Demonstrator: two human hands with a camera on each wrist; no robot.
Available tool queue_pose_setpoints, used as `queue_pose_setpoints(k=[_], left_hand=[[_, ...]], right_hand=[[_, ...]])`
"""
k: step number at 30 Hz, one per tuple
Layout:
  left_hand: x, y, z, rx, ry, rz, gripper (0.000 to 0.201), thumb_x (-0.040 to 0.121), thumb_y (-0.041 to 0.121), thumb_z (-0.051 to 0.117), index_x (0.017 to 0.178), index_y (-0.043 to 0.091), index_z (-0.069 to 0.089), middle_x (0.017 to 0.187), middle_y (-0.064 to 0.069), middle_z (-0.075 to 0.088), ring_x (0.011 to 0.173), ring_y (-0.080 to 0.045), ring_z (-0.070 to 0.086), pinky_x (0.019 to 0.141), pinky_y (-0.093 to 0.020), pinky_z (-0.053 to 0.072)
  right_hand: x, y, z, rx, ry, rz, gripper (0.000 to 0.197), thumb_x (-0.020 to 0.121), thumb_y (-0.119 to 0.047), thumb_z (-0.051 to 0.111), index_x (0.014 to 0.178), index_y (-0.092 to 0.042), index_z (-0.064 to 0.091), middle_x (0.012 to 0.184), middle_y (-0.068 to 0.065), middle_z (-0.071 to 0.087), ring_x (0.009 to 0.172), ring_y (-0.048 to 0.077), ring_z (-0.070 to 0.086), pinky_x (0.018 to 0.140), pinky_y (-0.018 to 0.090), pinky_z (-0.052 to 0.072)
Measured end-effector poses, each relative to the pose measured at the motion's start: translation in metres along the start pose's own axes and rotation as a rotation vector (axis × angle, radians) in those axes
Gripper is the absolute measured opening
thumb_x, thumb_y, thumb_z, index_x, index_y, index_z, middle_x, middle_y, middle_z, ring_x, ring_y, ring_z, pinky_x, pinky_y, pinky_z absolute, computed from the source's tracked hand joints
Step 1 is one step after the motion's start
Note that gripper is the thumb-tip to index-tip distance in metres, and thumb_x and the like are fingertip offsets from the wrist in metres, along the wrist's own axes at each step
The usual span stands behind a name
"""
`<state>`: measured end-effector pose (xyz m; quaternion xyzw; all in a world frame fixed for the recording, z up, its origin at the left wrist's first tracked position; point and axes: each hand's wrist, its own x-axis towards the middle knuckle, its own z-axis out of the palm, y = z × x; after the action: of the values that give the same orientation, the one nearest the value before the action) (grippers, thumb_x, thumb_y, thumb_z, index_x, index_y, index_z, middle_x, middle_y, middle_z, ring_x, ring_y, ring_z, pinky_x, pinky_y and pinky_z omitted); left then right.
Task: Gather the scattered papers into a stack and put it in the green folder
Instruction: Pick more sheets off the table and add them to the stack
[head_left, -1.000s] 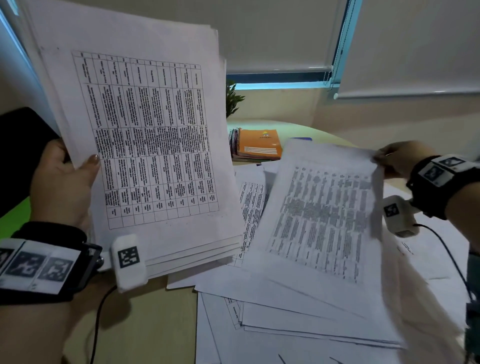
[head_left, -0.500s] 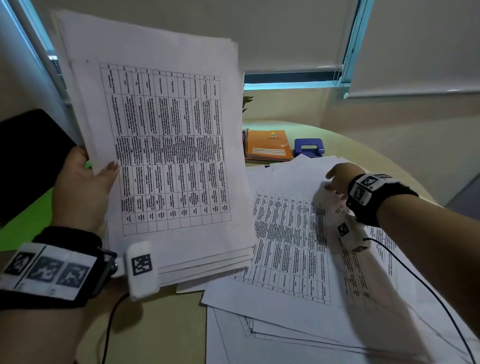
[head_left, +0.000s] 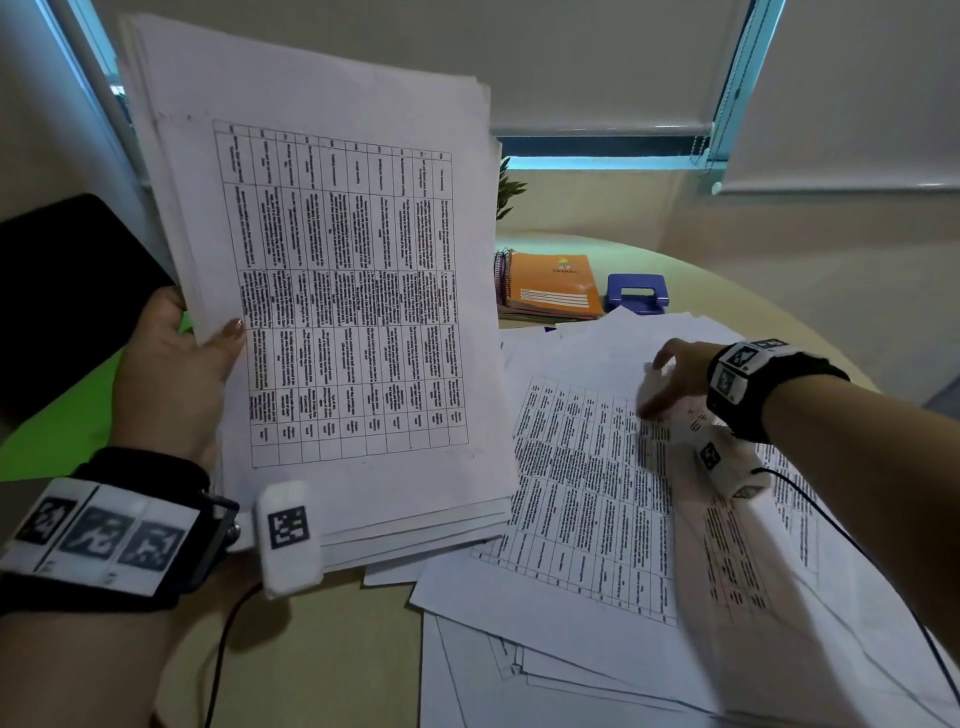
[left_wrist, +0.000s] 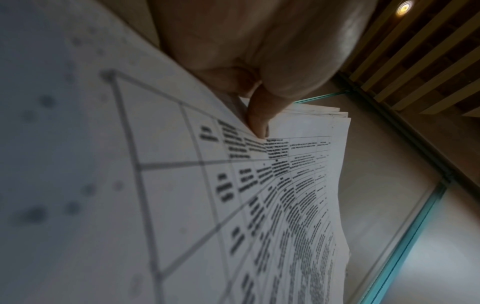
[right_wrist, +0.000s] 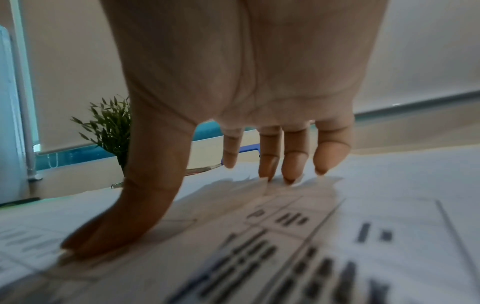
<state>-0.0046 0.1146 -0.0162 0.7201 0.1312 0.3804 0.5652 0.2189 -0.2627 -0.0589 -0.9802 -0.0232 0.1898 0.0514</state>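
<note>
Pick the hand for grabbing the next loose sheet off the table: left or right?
Right. The right hand is free, fingers spread, already touching the top loose sheet. The left hand is occupied: it grips the gathered stack, held up off the table.

Left hand (head_left: 171, 374) raised, thumb clamped; right hand (head_left: 675, 371) low, fingers (right_wrist: 293, 162) spread, tips down.

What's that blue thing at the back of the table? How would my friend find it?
Look at the far side of the round table, under the window. An orange notebook lies there, and the blue thing, which looks like a hole punch, sits right beside it, just past the loose papers. It is the only solid blue object on the table.
</note>
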Motion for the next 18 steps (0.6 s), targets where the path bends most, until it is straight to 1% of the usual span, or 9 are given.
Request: queue_pose_setpoints(k=[2,3,6,8,10,12,14,15,18], left_hand=[[0.001,-0.001,-0.001,0.002,0.008,-0.001,0.027,0.093,0.007,0.056,0.093,0.033,0.059,0.097,0.014,0.067,0.093,-0.012,0.065,0.096,-0.044,0.050],[0.001,-0.002,-0.002,0.003,0.013,-0.003,0.027,0.093,0.007,0.056,0.095,0.033,0.059,0.097,0.014,0.067,0.092,-0.010,0.065,0.095,-0.043,0.051],[0.002,-0.003,-0.002,0.014,0.018,-0.008,0.026,0.093,0.007,0.056,0.098,0.033,0.058,0.092,0.016,0.069,0.088,-0.006,0.066,0.091,-0.039,0.053],[0.001,-0.002,-0.003,0.029,0.015,-0.005,0.026,0.093,0.008,0.056,0.095,0.034,0.057,0.086,0.020,0.070,0.083,-0.002,0.066,0.089,-0.035,0.054],[0.001,-0.001,-0.005,0.038,0.020,-0.011,0.027,0.093,0.008,0.056,0.093,0.035,0.057,0.087,0.019,0.069,0.082,-0.002,0.065,0.089,-0.038,0.053],[0.002,-0.002,-0.007,0.045,0.026,-0.018,0.028,0.093,0.008,0.056,0.092,0.036,0.057,0.086,0.022,0.069,0.083,-0.002,0.064,0.088,-0.037,0.053],[0.003,-0.004,-0.008,0.053,0.029,-0.026,0.028,0.093,0.008,0.056,0.092,0.036,0.058,0.084,0.025,0.069,0.083,-0.002,0.065,0.088,-0.036,0.053],[0.004,-0.004,-0.008,0.056,0.029,-0.030,0.027,0.093,0.009,0.056,0.093,0.036,0.057,0.084,0.025,0.069,0.083,-0.002,0.065,0.088,-0.037,0.053],[0.005,-0.005,-0.006,0.046,0.029,-0.033,0.026,0.093,0.008,0.056,0.093,0.034,0.058,0.088,0.021,0.069,0.084,-0.003,0.065,0.090,-0.039,0.053]], right_hand=[[-0.002,-0.002,0.000,-0.023,0.026,-0.019,0.109,0.053,-0.051,0.085,0.143,-0.029,0.027,0.138,0.012,0.042,0.124,0.031,0.045,0.093,0.037,0.041],[-0.002,-0.002,0.000,-0.036,0.024,-0.027,0.109,0.052,-0.053,0.085,0.142,-0.031,0.028,0.137,0.012,0.042,0.123,0.031,0.046,0.093,0.037,0.041],[-0.001,-0.003,-0.003,-0.046,0.000,-0.021,0.096,0.054,-0.053,0.084,0.135,-0.027,0.039,0.132,0.010,0.049,0.118,0.029,0.049,0.086,0.032,0.040],[0.000,-0.003,-0.004,-0.040,-0.022,0.000,0.092,0.056,-0.052,0.083,0.132,-0.024,0.042,0.135,0.009,0.048,0.121,0.029,0.046,0.091,0.033,0.039],[0.000,-0.003,-0.004,-0.038,-0.030,0.011,0.089,0.058,-0.052,0.082,0.133,-0.021,0.043,0.137,0.009,0.046,0.125,0.030,0.043,0.098,0.035,0.037],[0.000,-0.002,-0.004,-0.051,-0.019,0.015,0.085,0.062,-0.050,0.081,0.133,-0.019,0.045,0.136,0.011,0.046,0.125,0.031,0.043,0.098,0.035,0.038],[-0.002,0.000,-0.005,-0.035,0.001,-0.001,0.077,0.065,-0.046,0.081,0.130,-0.017,0.049,0.133,0.011,0.049,0.119,0.029,0.047,0.092,0.033,0.040],[-0.003,0.002,-0.005,-0.008,0.013,-0.020,0.072,0.066,-0.044,0.081,0.127,-0.017,0.051,0.131,0.010,0.051,0.112,0.027,0.049,0.087,0.032,0.041],[-0.007,0.008,-0.008,0.104,0.028,-0.063,0.058,0.066,-0.040,0.082,0.115,-0.025,0.056,0.122,0.007,0.058,0.093,0.023,0.052,0.079,0.030,0.046]])
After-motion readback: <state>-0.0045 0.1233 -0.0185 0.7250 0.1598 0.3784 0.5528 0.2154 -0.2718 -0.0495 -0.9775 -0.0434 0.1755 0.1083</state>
